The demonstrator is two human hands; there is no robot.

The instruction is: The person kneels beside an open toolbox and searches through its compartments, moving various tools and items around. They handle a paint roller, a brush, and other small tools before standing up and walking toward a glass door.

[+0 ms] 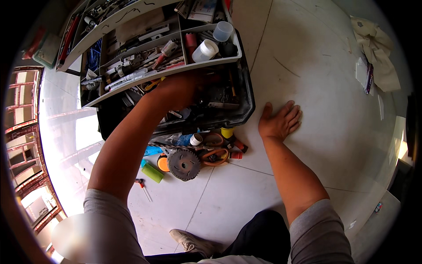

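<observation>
My left hand reaches into the dark lower bin of a black toolbox, under the edge of its raised grey tray. Its fingers are lost in shadow beneath the tray, so whether they grip anything is hidden. Loose tools and small parts lie around it in the bin. To the right of the toolbox, my right hand rests flat on the tiled floor with fingers spread, holding nothing. The tray carries drill bits, a white capped bottle and a clear plastic cup.
In front of the toolbox lie a circular saw blade, orange-handled scissors, a tape measure, a green block-like item and a screwdriver. A crumpled beige cloth is at the far right. My shoe stands near the bottom.
</observation>
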